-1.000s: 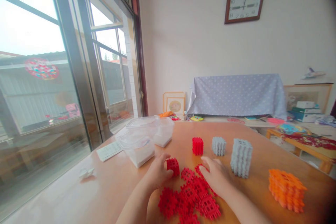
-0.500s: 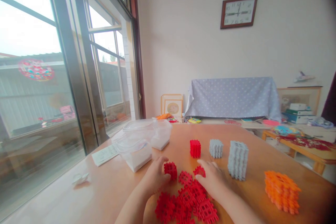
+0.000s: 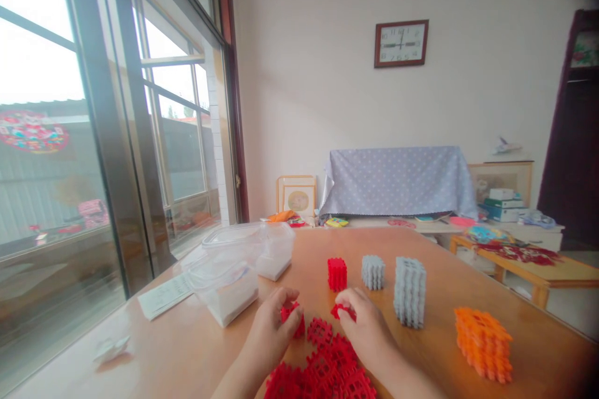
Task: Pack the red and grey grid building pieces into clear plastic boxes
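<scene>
My left hand (image 3: 270,331) is closed around a small stack of red blocks (image 3: 291,319), lifted a little off the wooden table (image 3: 440,268). My right hand (image 3: 367,331) pinches a single red grid piece (image 3: 342,311) beside it. Beneath both hands lies a pile of loose red grid pieces (image 3: 327,366). Farther back stand a small red cube (image 3: 337,274), a small grey cube (image 3: 373,272) and a taller grey block tower (image 3: 410,292).
An orange block stack (image 3: 482,343) sits at the right. Clear plastic containers (image 3: 238,265) and a paper sheet (image 3: 165,296) lie left, near the window. A crumpled wrapper (image 3: 110,348) rests by the table's left edge. A low table (image 3: 528,262) stands behind.
Both hands drew together and rose slightly; the right hand picked up a red piece. The camera view shifted up and to the right.
</scene>
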### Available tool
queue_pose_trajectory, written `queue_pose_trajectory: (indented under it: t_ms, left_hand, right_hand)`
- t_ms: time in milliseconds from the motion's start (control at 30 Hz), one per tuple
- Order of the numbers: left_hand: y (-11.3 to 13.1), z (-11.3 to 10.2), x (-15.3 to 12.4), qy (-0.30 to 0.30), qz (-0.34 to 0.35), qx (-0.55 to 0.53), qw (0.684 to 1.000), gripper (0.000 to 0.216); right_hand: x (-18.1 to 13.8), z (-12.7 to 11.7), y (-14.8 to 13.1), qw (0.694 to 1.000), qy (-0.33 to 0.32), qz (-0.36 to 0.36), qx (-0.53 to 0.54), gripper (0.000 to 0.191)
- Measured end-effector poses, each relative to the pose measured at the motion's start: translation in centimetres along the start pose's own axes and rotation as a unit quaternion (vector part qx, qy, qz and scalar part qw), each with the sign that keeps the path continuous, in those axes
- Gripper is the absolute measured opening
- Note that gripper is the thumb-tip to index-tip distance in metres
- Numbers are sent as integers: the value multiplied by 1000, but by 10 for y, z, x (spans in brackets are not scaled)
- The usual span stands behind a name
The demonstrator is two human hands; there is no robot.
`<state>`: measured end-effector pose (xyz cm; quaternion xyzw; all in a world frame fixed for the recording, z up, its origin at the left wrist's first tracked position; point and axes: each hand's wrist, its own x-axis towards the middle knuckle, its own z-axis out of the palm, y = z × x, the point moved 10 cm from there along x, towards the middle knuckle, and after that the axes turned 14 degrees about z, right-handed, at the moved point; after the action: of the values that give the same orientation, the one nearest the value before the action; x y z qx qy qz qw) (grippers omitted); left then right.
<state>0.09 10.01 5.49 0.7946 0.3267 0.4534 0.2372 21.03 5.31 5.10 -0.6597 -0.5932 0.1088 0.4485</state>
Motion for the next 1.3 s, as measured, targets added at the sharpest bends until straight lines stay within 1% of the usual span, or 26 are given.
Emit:
queue_pose_trajectory:
  t_ms: [67,133,200,267,333,400,467,533,600,633,700,767,833,933,1067,1133,1233,1300]
  left_hand:
    - [6,13,-2,-14,-9,-91,996,37]
    - [12,29,-5,-43,-22,-178,983,42]
    - [16,42,-9,-66,-37,-233,969,46]
    - [17,52,-12,-71,-52,-277,957,48]
    - [17,58,-14,-69,-60,-323,942,49]
    - [19,62,-14,-68,-62,-366,926,50]
    - [24,62,-13,-67,-59,-402,911,48]
    - [30,58,-12,-61,-53,-426,901,46]
    - [36,51,-9,-51,-46,-437,897,46]
    - [38,48,-8,-45,-43,-439,896,47]
    - [39,43,-7,-35,-43,-437,898,50]
    - [37,39,-7,-29,-46,-419,906,57]
    - [34,37,-7,-26,-46,-391,919,63]
    - [29,35,-8,-34,-38,-334,941,67]
    - [20,26,-9,-30,-20,-197,980,66]
    - [17,21,-9,-29,-15,-146,989,62]
    - [11,14,-6,-33,-23,-140,989,57]
    - [5,3,-3,-19,-39,-131,990,54]
  right_hand:
    - [-7,-3,-17,999,0,-30,18,14]
    - [-14,0,-30,998,-9,-56,23,13]
    - [-19,6,-36,997,-20,-73,21,11]
    - [-22,13,-37,995,-32,-88,24,10]
    - [-24,19,-37,993,-41,-105,34,18]
    - [-26,22,-39,991,-43,-116,44,29]
    - [-27,22,-39,992,-41,-111,42,34]
    - [-27,20,-39,994,-32,-99,34,43]
    - [-26,14,-37,996,-13,-85,30,57]
    - [-25,11,-35,997,-1,-75,31,62]
    - [-22,5,-29,998,13,-53,43,64]
    - [-20,3,-21,997,1,-23,72,58]
    - [-18,4,-14,993,-26,14,115,48]
    - [-17,8,-8,982,-63,56,170,36]
    - [-16,11,-9,976,-80,68,190,34]
    - [-16,13,-9,975,-83,70,195,36]
    - [-16,10,-8,974,-67,76,200,41]
    - [-15,6,-3,976,-50,85,196,42]
